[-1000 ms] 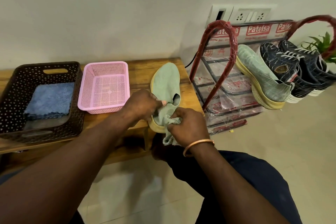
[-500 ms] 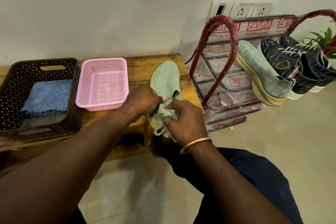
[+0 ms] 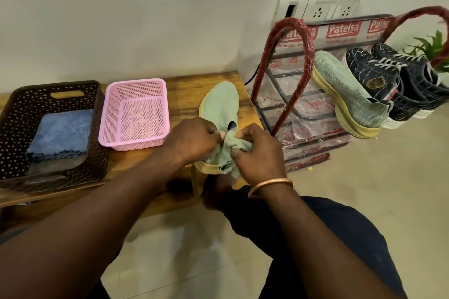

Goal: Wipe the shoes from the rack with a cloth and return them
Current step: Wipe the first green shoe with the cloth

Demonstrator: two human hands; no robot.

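Wiping step, head view: the green shoe lies on the desk, toe to the wall, heel at the front edge. Your left hand and right hand both pinch the cloth, bunched at the shoe's collar. Each grip is clamped on cloth, not on the shoe. Suggest you pin the heel with one hand and wipe toe-to-heel with a flat fold, sole rim included. The other green shoe sits on the rack, right of the desk.
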